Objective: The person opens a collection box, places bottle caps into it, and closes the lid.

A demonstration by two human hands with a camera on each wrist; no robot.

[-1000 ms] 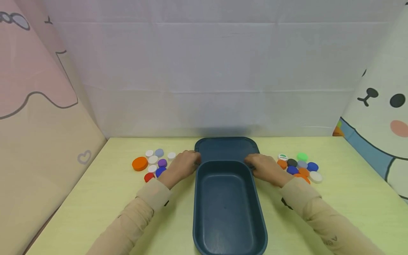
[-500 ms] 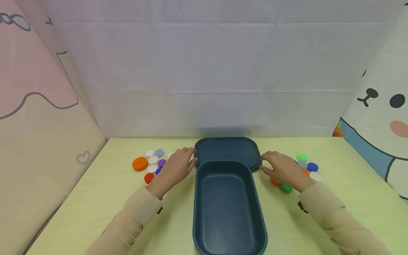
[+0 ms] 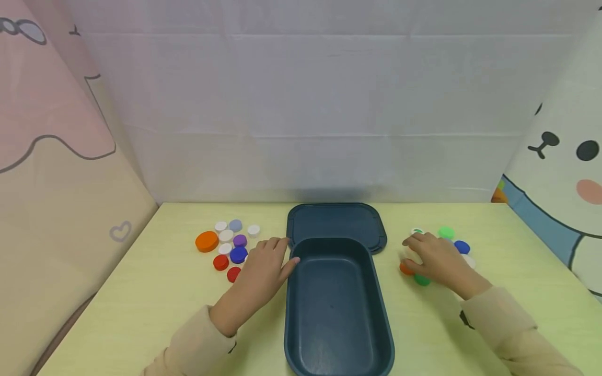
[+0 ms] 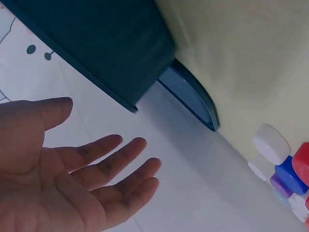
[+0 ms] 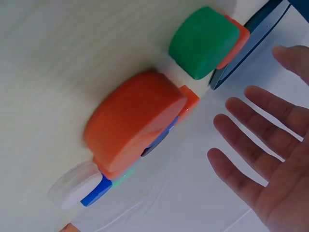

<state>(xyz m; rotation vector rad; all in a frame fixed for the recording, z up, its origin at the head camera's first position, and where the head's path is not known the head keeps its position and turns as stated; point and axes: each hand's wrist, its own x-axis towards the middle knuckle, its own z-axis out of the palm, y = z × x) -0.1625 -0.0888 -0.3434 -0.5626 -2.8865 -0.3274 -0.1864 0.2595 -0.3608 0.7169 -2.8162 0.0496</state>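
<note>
Caps [image 3: 238, 255] in head view: just left of the left hand [image 3: 265, 266], others under and around the right hand [image 3: 435, 258]; on one white cap [image 3: 417, 231], green print too small to read. Between palms-down hands, a box [image 3: 338, 308]. Left wrist view: fingers spread, grip wide and empty. Right wrist view: fingers parted, grip empty, caps near fingertips.

2 beige slvs [image 3: 541, 352] w/ wide cuffs [image 3: 498, 313], blk bits [image 3: 466, 319] underneath.

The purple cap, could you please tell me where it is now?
In the head view, the purple cap is on the left, just beyond a blue cap and right of the large orange cap.
</note>
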